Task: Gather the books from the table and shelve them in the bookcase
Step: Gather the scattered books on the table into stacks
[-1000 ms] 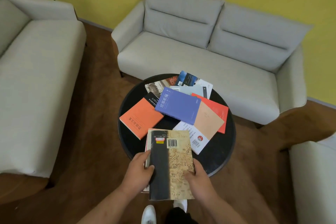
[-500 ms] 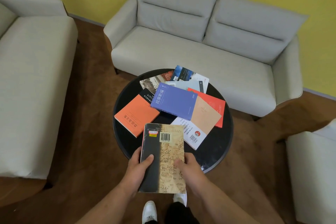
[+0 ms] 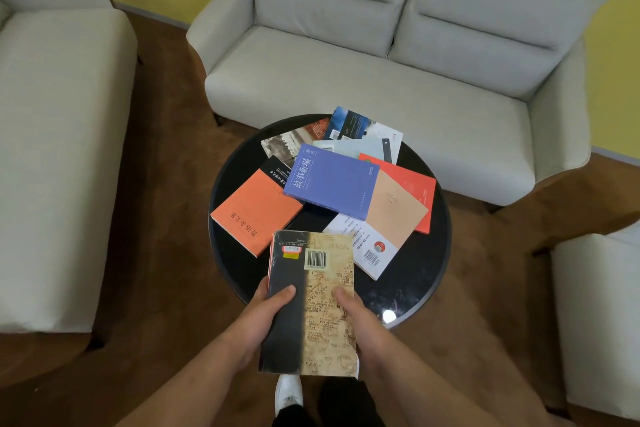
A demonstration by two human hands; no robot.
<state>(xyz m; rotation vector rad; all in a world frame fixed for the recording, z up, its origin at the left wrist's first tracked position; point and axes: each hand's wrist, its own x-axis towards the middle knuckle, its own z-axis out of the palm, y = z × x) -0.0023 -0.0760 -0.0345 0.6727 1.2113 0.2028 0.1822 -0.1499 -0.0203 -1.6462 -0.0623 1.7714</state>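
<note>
Both hands hold a small stack of books topped by a black-and-tan map-cover book (image 3: pixel 311 302) over the near edge of the round black table (image 3: pixel 415 291). My left hand (image 3: pixel 266 319) grips its left side, thumb on the cover. My right hand (image 3: pixel 360 326) grips the right side. On the table lie an orange book (image 3: pixel 256 211), a blue book (image 3: pixel 332 180), a tan-and-white book (image 3: pixel 384 229), a red book (image 3: pixel 415 191) and several more at the far edge (image 3: pixel 360 135). No bookcase is in view.
A grey two-seat sofa (image 3: pixel 381 55) stands behind the table, a beige sofa (image 3: pixel 52 135) to the left, and a pale seat (image 3: pixel 599 315) at the right. Brown carpet (image 3: pixel 166 253) surrounds the table. My shoes (image 3: pixel 289 395) show below the held stack.
The held stack has come off the table's near side and moved toward me, with both hands still on it. The view has shifted slightly closer to the table.
</note>
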